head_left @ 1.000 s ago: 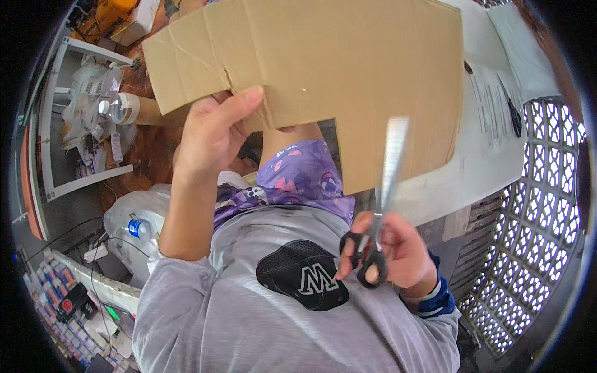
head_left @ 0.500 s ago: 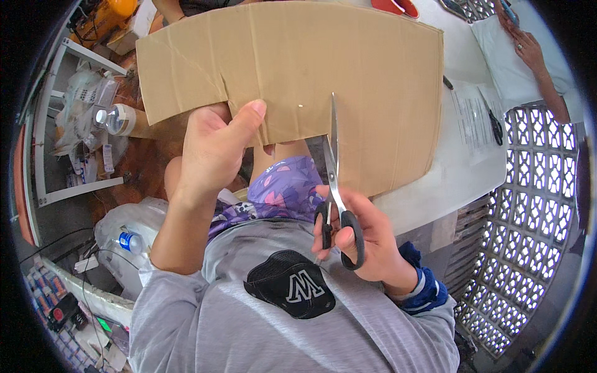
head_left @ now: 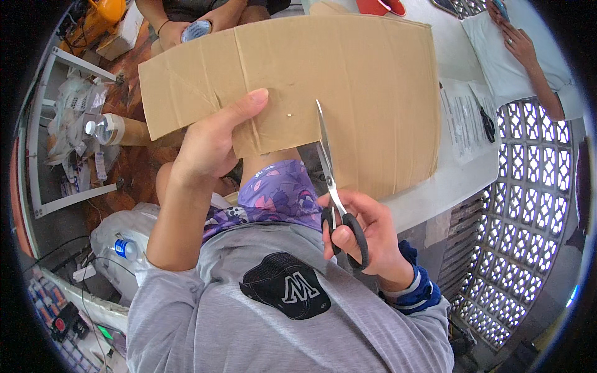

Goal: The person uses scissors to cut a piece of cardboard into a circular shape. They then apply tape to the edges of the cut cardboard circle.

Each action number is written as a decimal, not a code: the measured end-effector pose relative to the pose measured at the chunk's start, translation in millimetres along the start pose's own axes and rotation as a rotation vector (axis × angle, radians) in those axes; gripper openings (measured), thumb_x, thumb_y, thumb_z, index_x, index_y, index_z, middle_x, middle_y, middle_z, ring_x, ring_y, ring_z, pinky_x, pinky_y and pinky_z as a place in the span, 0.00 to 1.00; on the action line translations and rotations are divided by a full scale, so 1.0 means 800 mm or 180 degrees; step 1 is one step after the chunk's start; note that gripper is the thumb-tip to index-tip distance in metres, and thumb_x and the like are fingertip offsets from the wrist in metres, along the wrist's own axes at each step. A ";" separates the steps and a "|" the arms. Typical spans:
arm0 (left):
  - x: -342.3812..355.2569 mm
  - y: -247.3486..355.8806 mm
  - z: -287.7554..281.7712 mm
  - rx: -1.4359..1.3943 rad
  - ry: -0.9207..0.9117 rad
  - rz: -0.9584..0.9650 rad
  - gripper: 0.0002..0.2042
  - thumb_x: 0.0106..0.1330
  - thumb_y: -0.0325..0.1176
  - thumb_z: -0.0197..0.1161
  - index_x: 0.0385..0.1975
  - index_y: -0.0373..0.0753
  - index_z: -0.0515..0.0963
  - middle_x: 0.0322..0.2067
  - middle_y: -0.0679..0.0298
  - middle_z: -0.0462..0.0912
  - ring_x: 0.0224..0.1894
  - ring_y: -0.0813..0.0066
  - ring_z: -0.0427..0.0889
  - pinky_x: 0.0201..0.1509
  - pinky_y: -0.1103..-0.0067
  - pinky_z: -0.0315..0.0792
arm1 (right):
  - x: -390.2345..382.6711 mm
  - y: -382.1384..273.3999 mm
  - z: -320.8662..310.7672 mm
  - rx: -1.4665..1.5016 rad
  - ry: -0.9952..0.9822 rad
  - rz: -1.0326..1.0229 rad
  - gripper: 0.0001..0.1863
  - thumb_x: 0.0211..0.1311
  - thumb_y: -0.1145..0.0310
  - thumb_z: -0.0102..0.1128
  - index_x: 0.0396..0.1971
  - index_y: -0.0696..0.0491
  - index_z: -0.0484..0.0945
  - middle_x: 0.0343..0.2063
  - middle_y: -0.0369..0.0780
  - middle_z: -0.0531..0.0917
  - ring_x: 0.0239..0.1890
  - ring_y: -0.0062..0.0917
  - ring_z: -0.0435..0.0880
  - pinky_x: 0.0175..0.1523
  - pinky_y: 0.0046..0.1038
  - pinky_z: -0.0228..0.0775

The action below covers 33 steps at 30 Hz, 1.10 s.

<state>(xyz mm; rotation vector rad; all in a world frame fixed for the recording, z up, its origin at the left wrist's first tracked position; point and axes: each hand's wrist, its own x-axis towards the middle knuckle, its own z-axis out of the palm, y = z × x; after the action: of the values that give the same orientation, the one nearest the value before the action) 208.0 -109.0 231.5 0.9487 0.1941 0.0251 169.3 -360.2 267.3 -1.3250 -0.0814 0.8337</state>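
Note:
A large curved sheet of brown cardboard with creases and a notch in its lower edge spans the upper middle. My left hand grips it near that edge, thumb on the face and fingers hidden behind. My right hand holds black-handled metal scissors, fingers in the loops. Their slightly parted blades lie at the notch, one over the cardboard's face, pointing away from me. How far the lower blade is behind the sheet I cannot tell.
A white table with papers and other scissors is at right. A co-worker's hands hold a round object beyond the cardboard; another person's hand is at upper right. A white frame and bottles stand left.
The scissors rose from below the cardboard onto its notched edge, turning to point away from me. The sheet shifted slightly left. Other people's hands came into view beyond it.

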 end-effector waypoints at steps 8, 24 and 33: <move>0.005 0.000 0.006 -0.0133 -0.0239 -0.0312 0.19 0.68 0.29 0.59 0.57 0.31 0.69 0.48 0.55 0.81 0.46 0.65 0.84 0.45 0.68 0.83 | 0.002 0.005 -0.009 -0.1046 0.0233 -0.0196 0.18 0.59 0.74 0.68 0.48 0.60 0.74 0.18 0.32 0.77 0.17 0.11 0.75 0.22 0.16 0.62; 0.011 -0.008 0.033 -0.0032 -0.0582 -0.0539 0.21 0.69 0.34 0.60 0.58 0.31 0.69 0.48 0.56 0.81 0.46 0.66 0.84 0.47 0.70 0.82 | -0.003 -0.007 -0.019 -0.0871 0.0627 -0.0065 0.19 0.59 0.73 0.69 0.47 0.62 0.75 0.19 0.32 0.78 0.16 0.12 0.74 0.20 0.15 0.60; 0.005 -0.005 0.042 -0.0056 -0.0505 -0.0899 0.20 0.68 0.32 0.61 0.56 0.31 0.69 0.46 0.54 0.81 0.43 0.64 0.85 0.43 0.70 0.84 | 0.002 -0.026 -0.016 -0.0178 0.0547 -0.0048 0.18 0.61 0.70 0.68 0.47 0.63 0.76 0.21 0.34 0.78 0.18 0.14 0.77 0.21 0.16 0.64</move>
<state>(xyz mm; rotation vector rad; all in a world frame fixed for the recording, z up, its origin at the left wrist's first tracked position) 218.0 -138.1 246.8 0.8942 0.1792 -0.3072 187.3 -369.8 280.8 -1.4420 0.0206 0.7061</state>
